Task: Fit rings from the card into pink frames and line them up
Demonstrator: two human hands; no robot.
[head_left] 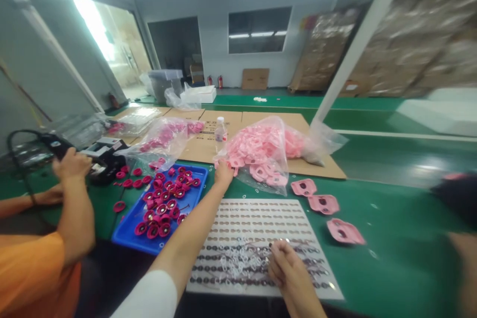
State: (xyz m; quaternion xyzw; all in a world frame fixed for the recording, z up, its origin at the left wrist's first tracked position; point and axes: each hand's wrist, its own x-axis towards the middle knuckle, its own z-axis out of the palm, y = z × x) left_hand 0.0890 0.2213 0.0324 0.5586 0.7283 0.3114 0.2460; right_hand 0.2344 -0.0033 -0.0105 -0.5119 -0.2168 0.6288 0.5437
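Observation:
My left hand (223, 175) stretches forward to the mouth of a clear bag (285, 151) full of pink plastic parts (257, 141). Its fingers close on a pink part there, though the fingertips are mostly hidden. Above the lower right of a white sheet (261, 206), my right hand (285, 261) is closed in a pinch. A tiny dark thing shows at its fingertips, too small to name. Rows of small components (231, 268) lie on the sheet, with loose clear rings (242, 258) heaped over the lower rows. Pink shells (324, 204) lie right of the sheet.
A blue tray (124, 236) of magenta round parts (164, 208) stands at left. Beyond it, a co-worker's hand (72, 165) holds a black corded tool (54, 144). A bottle (220, 131) stands on cardboard (197, 149) behind. Another person's blurred arm (464, 258) is at far right.

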